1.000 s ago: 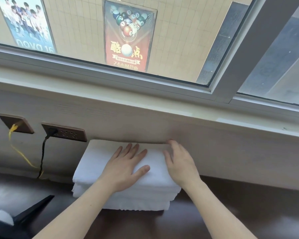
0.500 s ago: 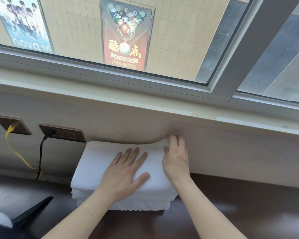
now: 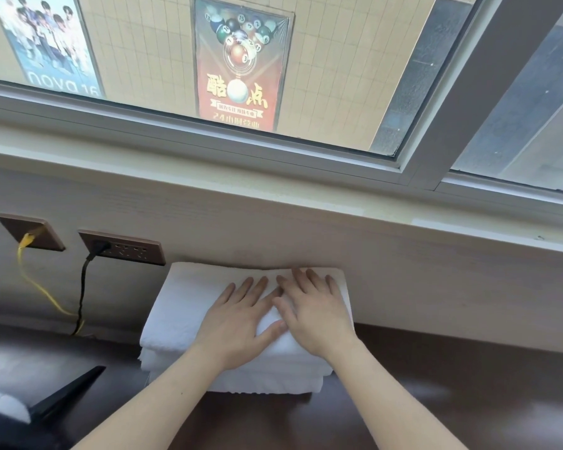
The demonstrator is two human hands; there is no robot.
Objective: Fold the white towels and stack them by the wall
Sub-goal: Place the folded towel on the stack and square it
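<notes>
White towels (image 3: 189,303); dark brown tabletop (image 3: 452,384); yellow cable (image 3: 36,284) (black one beside).

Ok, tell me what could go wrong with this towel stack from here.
1. The top towel overhangs the lower towels at the front left. The stack may slump forward once the left hand and right hand, both pressing flat on it, lift off.
2. The black power cable hangs just left of the stack. Sliding the towels leftward could tug its plug.
</notes>
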